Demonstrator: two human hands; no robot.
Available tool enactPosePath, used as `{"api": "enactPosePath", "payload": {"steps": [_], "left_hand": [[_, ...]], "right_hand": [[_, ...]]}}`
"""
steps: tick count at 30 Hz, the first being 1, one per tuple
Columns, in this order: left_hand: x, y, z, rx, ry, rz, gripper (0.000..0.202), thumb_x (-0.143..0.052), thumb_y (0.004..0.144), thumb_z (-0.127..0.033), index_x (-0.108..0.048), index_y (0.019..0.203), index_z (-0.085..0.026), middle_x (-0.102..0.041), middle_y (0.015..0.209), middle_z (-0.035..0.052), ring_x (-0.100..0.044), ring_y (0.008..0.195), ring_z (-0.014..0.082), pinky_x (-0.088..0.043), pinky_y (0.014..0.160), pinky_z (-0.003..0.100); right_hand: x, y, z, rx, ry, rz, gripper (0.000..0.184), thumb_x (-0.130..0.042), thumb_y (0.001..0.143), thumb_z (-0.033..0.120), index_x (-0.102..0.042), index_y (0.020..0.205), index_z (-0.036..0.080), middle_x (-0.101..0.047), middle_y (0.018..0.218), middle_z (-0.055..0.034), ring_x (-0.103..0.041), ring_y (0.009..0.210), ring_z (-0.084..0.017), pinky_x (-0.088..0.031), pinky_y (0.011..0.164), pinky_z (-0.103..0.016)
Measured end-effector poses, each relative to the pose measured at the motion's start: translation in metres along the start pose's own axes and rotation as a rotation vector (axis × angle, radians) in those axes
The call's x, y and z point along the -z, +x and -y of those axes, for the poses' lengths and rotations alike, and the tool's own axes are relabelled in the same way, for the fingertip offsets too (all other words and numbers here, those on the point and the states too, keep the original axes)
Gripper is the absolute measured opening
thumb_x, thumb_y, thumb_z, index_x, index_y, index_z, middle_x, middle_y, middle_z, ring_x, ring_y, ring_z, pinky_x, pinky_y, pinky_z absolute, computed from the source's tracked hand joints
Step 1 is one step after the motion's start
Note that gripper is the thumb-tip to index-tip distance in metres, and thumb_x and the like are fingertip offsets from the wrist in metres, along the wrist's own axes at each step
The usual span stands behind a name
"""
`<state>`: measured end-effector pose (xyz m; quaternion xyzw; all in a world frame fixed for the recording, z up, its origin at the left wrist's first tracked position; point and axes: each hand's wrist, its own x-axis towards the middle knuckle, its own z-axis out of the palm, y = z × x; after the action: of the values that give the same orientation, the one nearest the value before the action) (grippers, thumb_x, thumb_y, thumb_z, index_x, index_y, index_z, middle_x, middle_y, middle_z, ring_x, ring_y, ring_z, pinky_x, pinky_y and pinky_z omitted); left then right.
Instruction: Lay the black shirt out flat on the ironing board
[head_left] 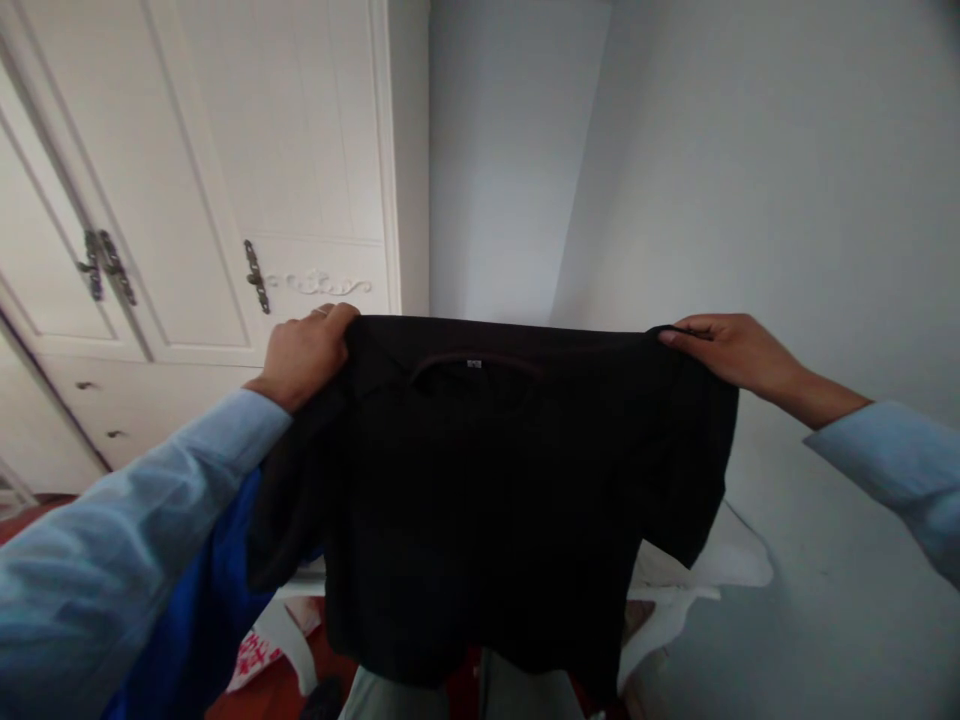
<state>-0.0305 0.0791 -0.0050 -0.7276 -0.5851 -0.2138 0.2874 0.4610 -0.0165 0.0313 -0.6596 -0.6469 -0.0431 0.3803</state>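
A black short-sleeved T-shirt (487,500) hangs spread out in front of me, its neckline and a small pale label near the top. My left hand (307,350) is closed on the fabric at the left shoulder, a ring on one finger. At the opposite shoulder, my right hand (731,350) pinches the cloth between thumb and fingers. The top edge is stretched nearly straight between the two hands, and both sleeves droop down. The shirt hides much of what stands behind it.
A white wardrobe (300,130) with dark metal handles stands at the left. Pale blue-grey walls meet behind the shirt. White curved-leg furniture (675,630) shows behind the shirt's lower part. Bright blue cloth (202,610) hangs below my left arm, near a red-and-white patterned item (255,655).
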Motion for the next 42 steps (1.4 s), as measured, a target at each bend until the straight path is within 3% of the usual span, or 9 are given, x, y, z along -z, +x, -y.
{"api": "enactPosePath", "payload": {"steps": [5, 10, 16, 22, 26, 30, 36, 39, 42], "left_hand": [[-0.026, 0.037, -0.006, -0.113, 0.085, 0.179, 0.041, -0.027, 0.105, -0.033, -0.054, 0.129, -0.013, -0.071, 0.103, 0.0118, -0.066, 0.092, 0.0264, -0.049, 0.084, 0.039], [-0.076, 0.071, -0.020, -0.176, 0.088, 0.271, 0.055, -0.021, 0.104, -0.050, -0.061, 0.121, -0.015, -0.074, 0.098, 0.0161, -0.070, 0.096, 0.0339, -0.049, 0.081, 0.040], [-0.157, 0.094, -0.032, -0.287, 0.075, 0.371, 0.042, -0.027, 0.103, -0.038, -0.058, 0.126, -0.020, -0.074, 0.113, 0.0152, -0.071, 0.100, 0.0317, -0.050, 0.083, 0.039], [-0.249, 0.085, -0.043, -0.270, -0.116, 0.504, 0.034, -0.035, 0.099, -0.024, -0.061, 0.120, -0.019, -0.071, 0.121, 0.0154, -0.069, 0.105, 0.0268, -0.049, 0.089, 0.037], [-0.296, 0.070, -0.054, -0.290, -0.208, 0.597, 0.031, -0.043, 0.093, -0.015, -0.065, 0.115, -0.013, -0.068, 0.125, 0.0189, -0.067, 0.111, 0.0269, -0.050, 0.094, 0.036], [-0.308, 0.062, -0.073, -0.328, -0.315, 0.608, 0.039, -0.033, 0.101, -0.024, -0.066, 0.116, -0.010, -0.068, 0.124, 0.0178, -0.064, 0.119, 0.0253, -0.045, 0.106, 0.035], [-0.297, 0.047, -0.121, -0.279, -0.649, 0.664, 0.058, -0.059, 0.092, -0.050, -0.057, 0.135, -0.010, -0.066, 0.133, 0.0180, -0.063, 0.122, 0.0298, -0.047, 0.107, 0.038], [-0.300, 0.042, -0.141, -0.194, -0.767, 0.646, 0.060, -0.072, 0.083, -0.045, -0.060, 0.131, -0.012, -0.069, 0.127, 0.0162, -0.066, 0.115, 0.0304, -0.051, 0.102, 0.039], [-0.306, 0.041, -0.152, -0.090, -0.812, 0.567, 0.043, -0.077, 0.078, -0.029, -0.068, 0.117, -0.013, -0.073, 0.119, 0.0140, -0.068, 0.112, 0.0305, -0.051, 0.101, 0.040]], "right_hand": [[-0.020, 0.019, -0.022, -0.192, 0.188, 0.077, 0.028, -0.076, 0.078, 0.045, -0.076, 0.081, 0.018, -0.074, 0.072, -0.0033, -0.062, 0.064, -0.017, -0.045, 0.061, -0.029], [-0.057, 0.047, -0.068, -0.275, 0.315, 0.150, 0.035, -0.081, 0.070, 0.050, -0.076, 0.081, 0.018, -0.074, 0.074, -0.0041, -0.063, 0.066, -0.017, -0.049, 0.062, -0.028], [-0.135, 0.078, -0.142, -0.179, 0.320, 0.192, 0.044, -0.078, 0.065, 0.062, -0.076, 0.081, 0.021, -0.077, 0.080, -0.0047, -0.070, 0.075, -0.023, -0.057, 0.072, -0.036], [-0.228, 0.079, -0.200, -0.072, 0.148, 0.267, 0.021, -0.063, 0.076, 0.037, -0.078, 0.084, 0.025, -0.080, 0.092, -0.0047, -0.073, 0.092, -0.029, -0.057, 0.091, -0.044], [-0.272, 0.067, -0.224, 0.035, 0.042, 0.463, 0.028, -0.055, 0.070, 0.021, -0.079, 0.084, 0.024, -0.080, 0.097, -0.0055, -0.073, 0.097, -0.029, -0.055, 0.098, -0.043], [-0.288, 0.060, -0.217, 0.102, 0.029, 0.512, 0.048, -0.053, 0.065, 0.015, -0.077, 0.105, 0.022, -0.075, 0.117, -0.0084, -0.069, 0.112, -0.031, -0.049, 0.108, -0.047], [-0.310, 0.059, -0.143, 0.218, 0.122, 0.457, 0.050, -0.055, 0.081, 0.024, -0.065, 0.130, 0.021, -0.063, 0.139, -0.0109, -0.057, 0.131, -0.031, -0.037, 0.119, -0.050], [-0.334, 0.058, -0.107, 0.151, 0.165, 0.606, 0.056, -0.067, 0.084, 0.039, -0.059, 0.136, 0.020, -0.058, 0.144, -0.0148, -0.056, 0.131, -0.032, -0.042, 0.114, -0.049], [-0.359, 0.059, -0.089, 0.021, 0.131, 0.720, 0.052, -0.079, 0.075, 0.031, -0.063, 0.122, 0.017, -0.069, 0.123, -0.0156, -0.067, 0.111, -0.031, -0.052, 0.098, -0.045]]}}
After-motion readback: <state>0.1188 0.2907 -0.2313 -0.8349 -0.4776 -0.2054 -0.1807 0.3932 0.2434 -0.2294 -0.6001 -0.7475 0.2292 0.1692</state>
